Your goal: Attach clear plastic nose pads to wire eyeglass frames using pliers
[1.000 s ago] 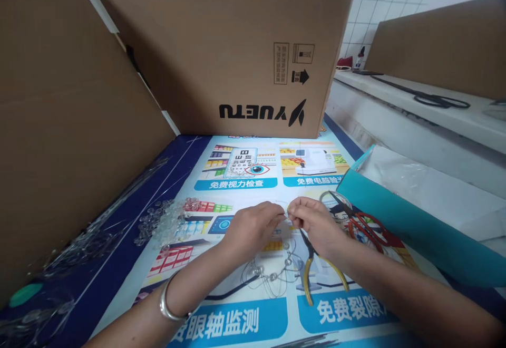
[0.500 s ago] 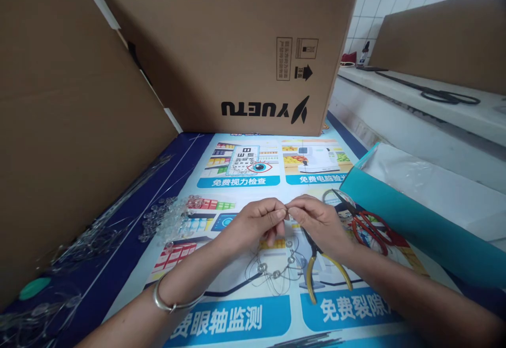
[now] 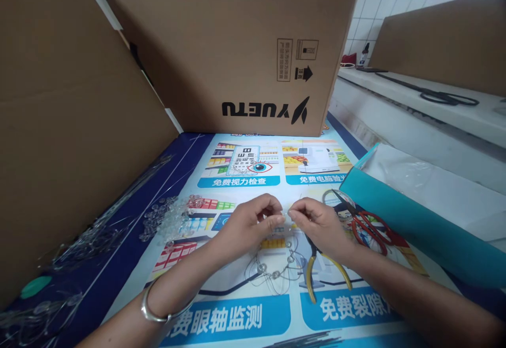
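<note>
My left hand [image 3: 253, 224] pinches the upper end of a beaded wire strand [image 3: 275, 274] between thumb and forefinger. Close beside it, my right hand [image 3: 322, 226] is closed at the fingertips on thin wire of the same strand. The fingertips are slightly apart, with a small clear bead or wire loop between them, too small to make out fully. Below, the strand curves down in an arc, clear round beads spaced along it and loose wire ends sticking out. Yellow-handled pliers [image 3: 310, 277] lie under my right hand, their jaws partly hidden.
Red-handled scissors [image 3: 369, 229] lie right of my right hand, by a teal box [image 3: 411, 229]. A pile of clear beads [image 3: 166, 220] sits at left, with wire bundles [image 3: 95, 242] beyond. Dark wire pieces [image 3: 304, 340] lie at the front edge. A large carton [image 3: 237, 47] stands behind.
My fingertips have moved slightly apart from where they met, and a small gap with wire now shows between them. My left forearm has shifted a little down and left.
</note>
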A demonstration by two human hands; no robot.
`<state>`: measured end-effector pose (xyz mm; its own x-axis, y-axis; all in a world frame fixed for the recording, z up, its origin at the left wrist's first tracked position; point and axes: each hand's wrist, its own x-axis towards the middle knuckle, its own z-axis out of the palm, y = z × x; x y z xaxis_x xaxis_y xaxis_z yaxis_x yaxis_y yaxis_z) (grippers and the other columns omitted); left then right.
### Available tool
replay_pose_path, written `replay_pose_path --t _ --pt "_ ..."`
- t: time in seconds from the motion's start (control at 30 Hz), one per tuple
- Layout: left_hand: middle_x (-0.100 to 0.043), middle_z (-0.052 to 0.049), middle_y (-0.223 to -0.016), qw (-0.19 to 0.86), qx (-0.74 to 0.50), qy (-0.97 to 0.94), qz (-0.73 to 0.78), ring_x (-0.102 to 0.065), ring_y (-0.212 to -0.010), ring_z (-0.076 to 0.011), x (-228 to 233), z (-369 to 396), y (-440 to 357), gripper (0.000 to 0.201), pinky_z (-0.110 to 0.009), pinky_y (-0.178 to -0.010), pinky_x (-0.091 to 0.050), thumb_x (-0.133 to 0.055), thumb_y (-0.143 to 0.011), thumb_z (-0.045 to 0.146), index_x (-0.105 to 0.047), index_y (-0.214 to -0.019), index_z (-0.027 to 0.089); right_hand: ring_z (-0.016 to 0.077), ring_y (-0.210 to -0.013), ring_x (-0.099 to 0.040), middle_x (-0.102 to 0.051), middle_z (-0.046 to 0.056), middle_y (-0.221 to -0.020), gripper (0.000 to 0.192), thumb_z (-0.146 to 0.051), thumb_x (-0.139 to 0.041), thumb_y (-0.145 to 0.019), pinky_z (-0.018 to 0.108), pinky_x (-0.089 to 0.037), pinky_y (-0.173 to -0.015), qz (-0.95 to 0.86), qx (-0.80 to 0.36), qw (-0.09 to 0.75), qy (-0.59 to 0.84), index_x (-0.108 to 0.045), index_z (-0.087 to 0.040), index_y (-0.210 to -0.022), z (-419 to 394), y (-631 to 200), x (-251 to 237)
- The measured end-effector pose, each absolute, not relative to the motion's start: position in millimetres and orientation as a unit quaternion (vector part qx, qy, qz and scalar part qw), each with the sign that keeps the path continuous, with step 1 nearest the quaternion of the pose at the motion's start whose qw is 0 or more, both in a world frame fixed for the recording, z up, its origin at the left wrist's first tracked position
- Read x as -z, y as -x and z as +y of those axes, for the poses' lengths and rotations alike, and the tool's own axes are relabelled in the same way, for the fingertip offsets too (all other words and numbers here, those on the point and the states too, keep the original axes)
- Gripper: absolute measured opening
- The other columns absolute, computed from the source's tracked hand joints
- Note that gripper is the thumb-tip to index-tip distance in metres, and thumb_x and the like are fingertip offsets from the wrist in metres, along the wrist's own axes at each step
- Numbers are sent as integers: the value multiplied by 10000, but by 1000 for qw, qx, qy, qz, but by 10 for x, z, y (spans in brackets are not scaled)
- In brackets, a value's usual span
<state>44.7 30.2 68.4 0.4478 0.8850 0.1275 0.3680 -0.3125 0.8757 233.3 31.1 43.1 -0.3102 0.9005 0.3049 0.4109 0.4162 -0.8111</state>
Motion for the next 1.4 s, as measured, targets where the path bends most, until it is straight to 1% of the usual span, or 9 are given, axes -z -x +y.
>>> replay_pose_path --t 0.13,0.23,0.33,0.43,0.7,0.87,1.1,1.23,1.4 --pt "-578 -2 -838 324 -263 -793 445 -517 -791 -146 -643 279 -266 96 -256 -709 -399 -562 -792 288 -568 -798 192 96 -629 -511 -568 -34 -688 80 -207 -512 -820 207 -381 -585 -788 -270 343 434 -569 -201 -763 334 -2324 -375" --pt "-579 3 -866 339 -189 -788 478 -524 -772 -153 -498 265 -181 157 -257 -678 -395 -606 -751 309 -564 -865 209 92 -629 -511 -574 -33 -699 83 -201 -507 -824 204 -368 -585 -808 -255 323 421 -569 -202 -770 332 -2320 -330" --pt "-573 11 -797 350 -158 -782 491 -518 -705 -144 -336 267 -179 141 -244 -626 -378 -599 -747 300 -568 -847 205 101 -679 -528 -594 -12 -751 89 -208 -489 -841 209 -372 -619 -830 -234 302 406 -566 -194 -798 327 -2322 -288" --pt "-568 10 -780 334 -166 -791 485 -513 -702 -143 -238 280 -218 98 -242 -627 -369 -586 -754 286 -583 -805 203 116 -727 -536 -604 10 -790 105 -210 -468 -854 223 -374 -655 -850 -208 284 392 -565 -188 -821 331 -2323 -254" --pt "-569 11 -771 323 -193 -805 458 -525 -746 -143 -203 262 -254 40 -242 -663 -375 -572 -751 215 -602 -775 204 139 -745 -537 -616 33 -819 148 -234 -437 -876 250 -377 -678 -880 -161 250 371 -575 -185 -853 349 -2320 -195" --pt "-551 9 -755 294 -198 -806 474 -510 -702 -140 -167 235 -279 66 -239 -617 -359 -560 -721 177 -590 -774 202 134 -758 -545 -621 29 -833 151 -243 -433 -883 243 -384 -688 -881 -156 248 372 -572 -186 -867 346 -2322 -181" --pt "-545 9 -711 242 -222 -809 488 -495 -684 -143 -108 203 -331 85 -246 -616 -344 -532 -655 113 -545 -703 181 131 -754 -552 -623 28 -820 136 -227 -447 -872 237 -389 -685 -881 -161 249 369 -574 -182 -852 350 -2271 -192" --pt "-548 16 -688 248 -238 -803 486 -503 -678 -138 -56 196 -338 95 -247 -629 -348 -521 -645 91 -533 -680 178 137 -733 -547 -618 29 -799 116 -223 -470 -855 244 -387 -669 -881 -164 251 366 -578 -182 -839 349 -2250 -170" --pt "-588 14 -731 287 -243 -797 473 -527 -707 -139 -57 211 -319 107 -253 -667 -369 -535 -695 123 -606 -729 194 124 -741 -546 -614 19 -801 101 -201 -466 -855 228 -387 -670 -873 -181 261 370 -563 -190 -832 351 -2260 -150"
